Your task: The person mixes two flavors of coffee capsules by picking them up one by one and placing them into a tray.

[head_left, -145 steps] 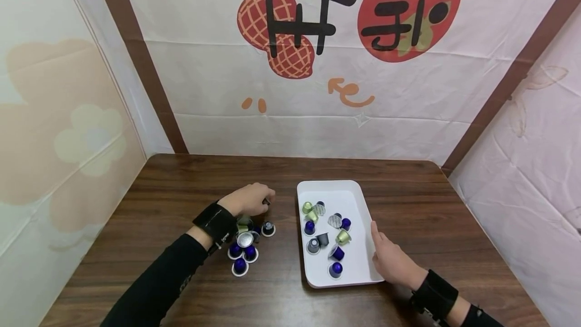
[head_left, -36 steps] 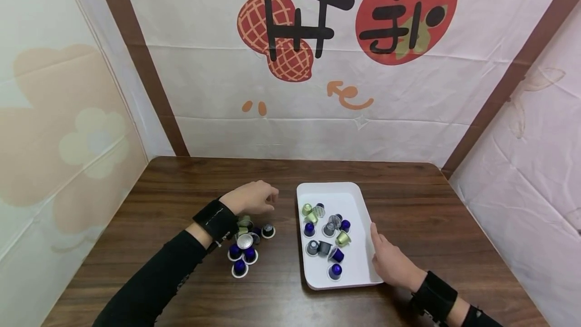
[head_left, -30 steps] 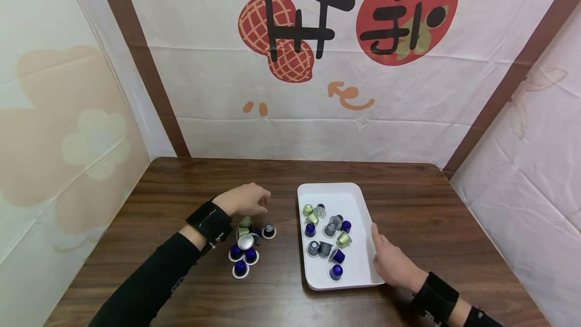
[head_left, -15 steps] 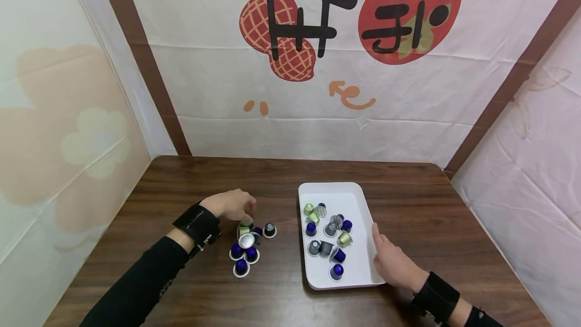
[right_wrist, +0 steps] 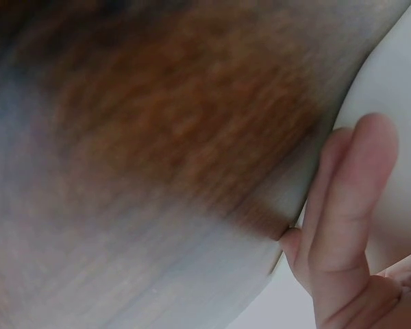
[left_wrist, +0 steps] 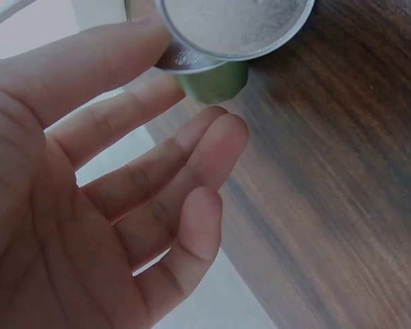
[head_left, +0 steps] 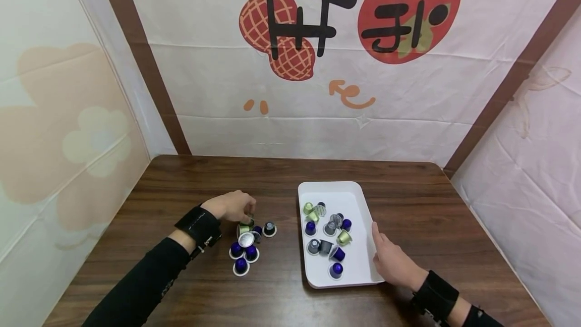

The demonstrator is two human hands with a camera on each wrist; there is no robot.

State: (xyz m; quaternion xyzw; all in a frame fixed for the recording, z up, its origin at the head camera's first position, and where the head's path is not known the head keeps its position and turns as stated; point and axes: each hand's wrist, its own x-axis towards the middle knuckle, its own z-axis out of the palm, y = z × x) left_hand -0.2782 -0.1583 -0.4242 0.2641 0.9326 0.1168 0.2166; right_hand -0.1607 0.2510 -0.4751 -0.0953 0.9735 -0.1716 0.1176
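My left hand [head_left: 231, 206] is at the far end of a pile of coffee capsules on the table. In the left wrist view its thumb and index finger pinch a green coffee capsule [left_wrist: 216, 83], and the other fingers are loosely bent. A pale capsule lid [left_wrist: 236, 24] partly covers that capsule. The pile includes another green capsule [head_left: 243, 229], a silver-lidded one [head_left: 246, 239] and several blue capsules [head_left: 240, 266]. My right hand [head_left: 394, 259], fingers straight, rests against the right edge of the white tray [head_left: 363, 271], where several green, blue and grey capsules lie.
A black capsule [head_left: 270, 229] stands just right of the pile. Brown wood table [head_left: 181, 191] lies around both pile and tray. Printed cloth [head_left: 213, 135] hangs behind the table, with more cloth on both sides.
Another grey capsule appears in the tray since the oldest frame, when my left hand held a dark thing. That hand has moved left to the pile and pinches a green capsule. My right hand stays put.
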